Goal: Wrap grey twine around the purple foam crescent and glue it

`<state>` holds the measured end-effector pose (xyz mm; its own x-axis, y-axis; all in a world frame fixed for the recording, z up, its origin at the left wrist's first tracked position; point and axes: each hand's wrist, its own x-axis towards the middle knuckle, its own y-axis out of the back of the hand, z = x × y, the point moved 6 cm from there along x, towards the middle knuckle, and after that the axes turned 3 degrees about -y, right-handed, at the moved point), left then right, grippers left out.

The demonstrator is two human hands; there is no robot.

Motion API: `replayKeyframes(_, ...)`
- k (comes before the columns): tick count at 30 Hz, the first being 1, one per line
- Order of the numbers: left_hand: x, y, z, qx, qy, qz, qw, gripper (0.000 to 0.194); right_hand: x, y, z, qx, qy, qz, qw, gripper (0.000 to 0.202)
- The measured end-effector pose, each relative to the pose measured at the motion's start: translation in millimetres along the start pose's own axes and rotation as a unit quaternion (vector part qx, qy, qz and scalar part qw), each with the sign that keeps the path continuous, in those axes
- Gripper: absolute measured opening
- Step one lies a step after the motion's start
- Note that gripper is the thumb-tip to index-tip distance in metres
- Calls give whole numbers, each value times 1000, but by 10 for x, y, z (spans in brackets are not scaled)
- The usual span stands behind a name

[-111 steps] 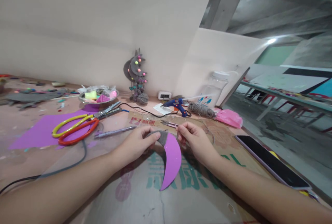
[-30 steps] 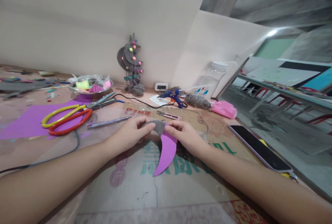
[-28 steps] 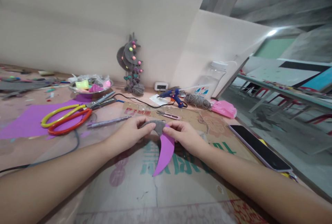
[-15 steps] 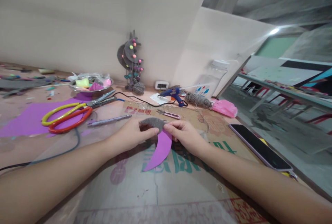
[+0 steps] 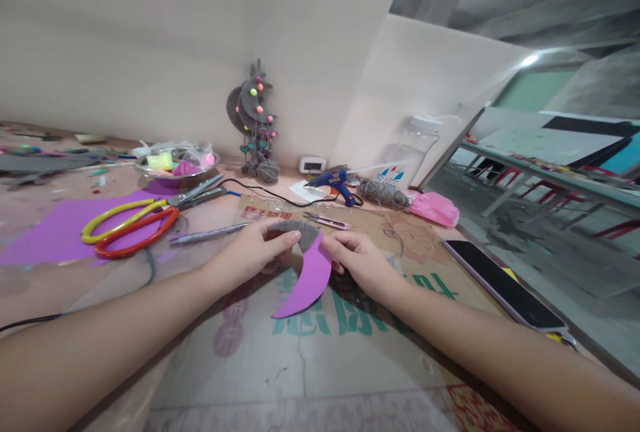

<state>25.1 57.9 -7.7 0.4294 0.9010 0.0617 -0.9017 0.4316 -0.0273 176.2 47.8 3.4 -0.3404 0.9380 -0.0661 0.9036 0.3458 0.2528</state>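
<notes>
gripping a thin purple crescent of sheet material [image 5: 310, 275], the left hand [image 5: 257, 249] is closing thumb and fingers on its upper end, where grey yarn [image 5: 293, 227] is wrapping it. the right hand [image 5: 357, 259] is pinching at its right edge, near where yarn is meeting bare purple; whether those fingertips are catching sheet or strand, i cannot tell. the crescent is hanging tip-down above a printed brown cardboard sheet [image 5: 250, 365] that is lying on the pinkish counter [image 5: 35, 292]. small pink-handled snips [image 5: 327, 221] are lying just beyond the crescent, and big scissors with yellow and red handles [image 5: 133, 229] are resting left of it. the crescent is looking light, smooth and bendy, likely creasing at its narrow tip, so the wrapped part is seemingly offering the surest hold.
</notes>
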Motion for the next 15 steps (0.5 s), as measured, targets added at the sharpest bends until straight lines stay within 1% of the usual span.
replayKeyframes(3,6,4,-16,-45,12,5,999,26,4,-1,10,20,9,-5,1000,36)
replayKeyframes(5,5,8,-6,-64,17,15,998,25,14,-27,46,18,12,-21,1000,33)
replayKeyframes(7,4,8,13,-60,18,23,998,24,28,-54,64,8,15,-40,999,31)
replayKeyframes(8,4,6,23,-52,18,24,998,24,34,-47,46,6,19,-35,999,29)
replayKeyframes(10,4,-2,35,-43,17,22,999,25,25,-3,-72,15,29,-9,999,27)
replayKeyframes(12,5,-9,37,-44,10,21,999,26,-50,13,-278,34,37,-11,999,28)
replayKeyframes(14,6,-9,30,-44,-2,23,999,26,-239,-94,-473,36,31,-87,995,30)
replayKeyframes(15,7,-11,22,-42,-5,22,999,25,-378,-149,-532,30,30,-104,994,29)
